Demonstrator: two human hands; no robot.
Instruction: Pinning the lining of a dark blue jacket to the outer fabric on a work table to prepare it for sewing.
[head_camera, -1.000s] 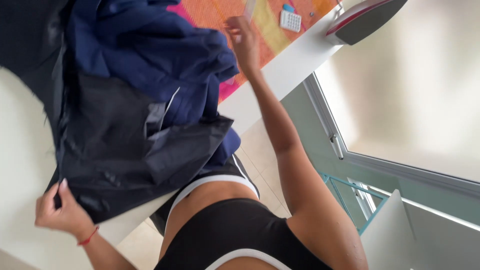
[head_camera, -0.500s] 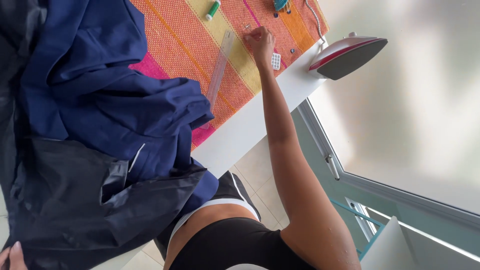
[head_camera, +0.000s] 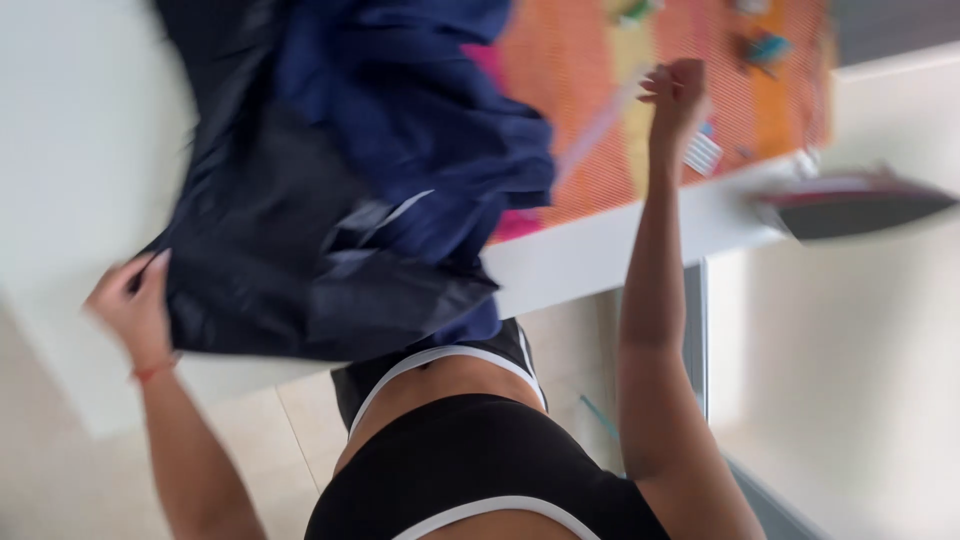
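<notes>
Clearly the cloth is being handled on the white desk (head_camera: 600, 262); the left hand (head_camera: 130, 305) has its fingers (head_camera: 152, 275) pinched shut on the near corner of the dark garment (head_camera: 300, 270), a black and navy heap lying on the desk beside the orange mat (head_camera: 600, 110); the right hand (head_camera: 678, 92) is raised above the mat, fingers curled into a loose fist, and through the blur it cannot be told whether they grip anything; a long clear ruler (head_camera: 595, 135) lies slantwise on the mat just beside that hand, and a small white card (head_camera: 703, 152) lies on the mat under the wrist; an iron (head_camera: 850, 205) stands at the desk's edge, well apart from the garment. Judging by the grip, the step in hand is shifting or spreading the garment; the next move would call for a steady pull from the left hand, and for the right hand to come back across the mat toward the garment without catching the ruler.
</notes>
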